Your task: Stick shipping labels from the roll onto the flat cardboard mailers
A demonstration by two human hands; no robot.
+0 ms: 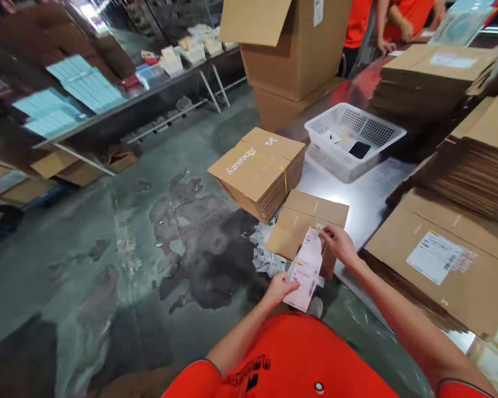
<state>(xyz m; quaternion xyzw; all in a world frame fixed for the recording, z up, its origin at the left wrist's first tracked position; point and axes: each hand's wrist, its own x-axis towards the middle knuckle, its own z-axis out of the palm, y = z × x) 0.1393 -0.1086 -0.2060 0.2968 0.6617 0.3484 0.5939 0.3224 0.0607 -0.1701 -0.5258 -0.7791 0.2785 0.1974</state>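
A strip of printed shipping labels (306, 272) hangs between my two hands, just in front of my body. My left hand (279, 288) grips its lower part, with the thumb on top. At the upper end, the fingers of my right hand (336, 241) pinch the strip's edge. Directly behind the strip lies a flat cardboard box (302, 214) on the metal table (330, 174), partly covered by the labels and my right hand. Beyond it stands a stack of flattened cartons (253, 166) bound with a yellow strap.
A white plastic basket (352, 138) holding a dark flat object sits farther back. Piled flat cartons (444, 249), one bearing a label, line the right. Large boxes (290, 50) rise behind. Scraps of paper (268, 249) lie below the table edge. Co-workers' arms (398, 27) show at upper right.
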